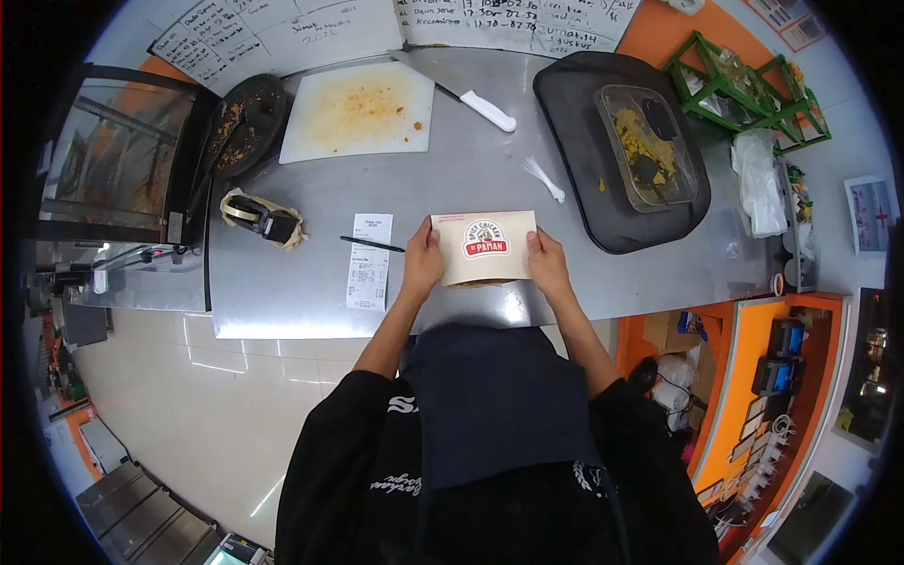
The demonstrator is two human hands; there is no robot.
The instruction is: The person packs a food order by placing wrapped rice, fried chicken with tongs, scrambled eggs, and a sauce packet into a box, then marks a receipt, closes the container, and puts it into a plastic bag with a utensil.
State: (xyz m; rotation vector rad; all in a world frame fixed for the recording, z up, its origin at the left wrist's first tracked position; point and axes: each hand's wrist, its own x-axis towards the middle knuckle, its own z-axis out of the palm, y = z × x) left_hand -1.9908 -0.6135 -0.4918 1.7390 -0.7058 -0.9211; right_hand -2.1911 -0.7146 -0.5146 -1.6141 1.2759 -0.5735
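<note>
A cream cardboard food box (pixel 461 268) with a red and white chicken logo is held between both hands over the steel table's front edge. My left hand (pixel 425 258) grips its left side, thumb on top. On the right side, my right hand (pixel 549 263) does the same. The box's near edge shows a dark gap; what lies inside is hidden. Left of the box is a printed receipt (pixel 368 278), with a black pen (pixel 373 244) lying across it.
A stained white cutting board (pixel 353 113), a white-handled knife (pixel 490 110) and white plastic forks (pixel 543 179) lie farther back. To the right, a black tray (pixel 584 188) bears a clear container (pixel 692 179) of yellow food. A tape dispenser (pixel 264 218) sits left.
</note>
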